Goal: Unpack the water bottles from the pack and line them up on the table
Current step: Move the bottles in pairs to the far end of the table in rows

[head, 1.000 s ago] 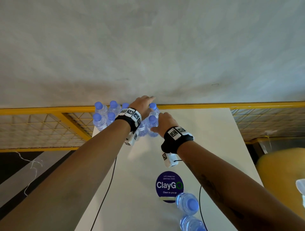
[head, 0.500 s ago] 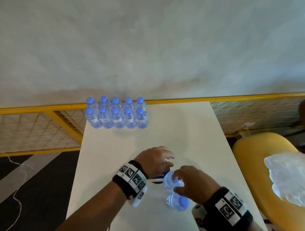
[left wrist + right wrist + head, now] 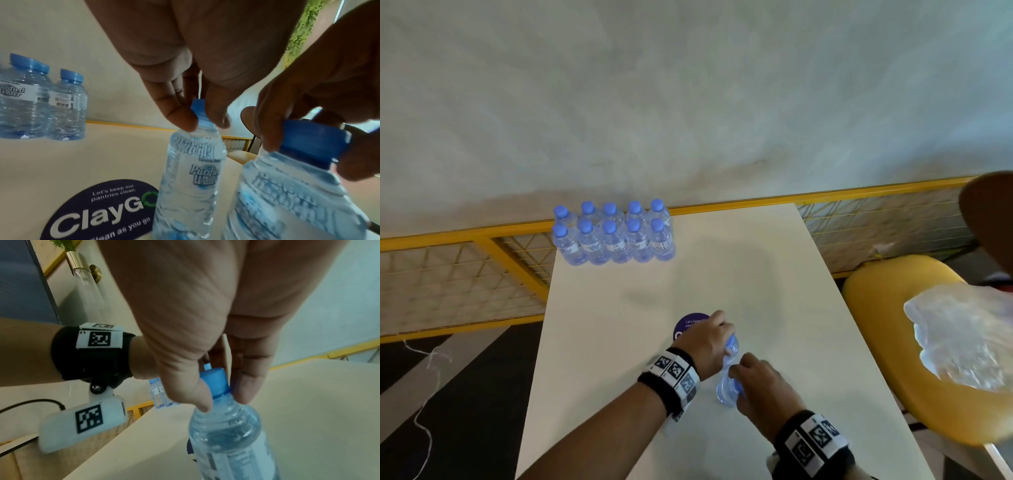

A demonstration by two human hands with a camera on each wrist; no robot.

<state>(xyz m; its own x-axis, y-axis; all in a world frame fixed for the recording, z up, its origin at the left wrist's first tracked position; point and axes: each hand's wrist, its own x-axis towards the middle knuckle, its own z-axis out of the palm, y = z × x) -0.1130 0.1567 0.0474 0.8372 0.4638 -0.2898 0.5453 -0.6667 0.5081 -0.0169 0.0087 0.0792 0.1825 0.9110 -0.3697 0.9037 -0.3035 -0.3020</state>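
Nearest the person, the right hand (image 3: 760, 387) pinched the blue cap of the near bottle (image 3: 727, 390) between thumb and fingertips, the bottle standing upright on the table (image 3: 774, 274). Just beyond it, the left hand (image 3: 705, 346) held the cap of the second bottle (image 3: 191, 178) in the same fingertip pinch, that bottle also upright and just beside the first, at the right edge of the round purple sticker (image 3: 102, 209). Gripping by the caps probably kept the hands above the bottles, so each could be lifted straight up without squeezing the thin walls.

The middle of the table lay bare between the hands and the far end, giving a free path forward. At the far left corner stood the lined-up bottles (image 3: 613, 236), two tight rows right at the table's far and left edges. The open room for two more seemed to be to the right of those rows. Beyond the right edge, a yellow chair (image 3: 887, 342) held crumpled plastic wrap (image 3: 962, 335), likely the emptied pack.
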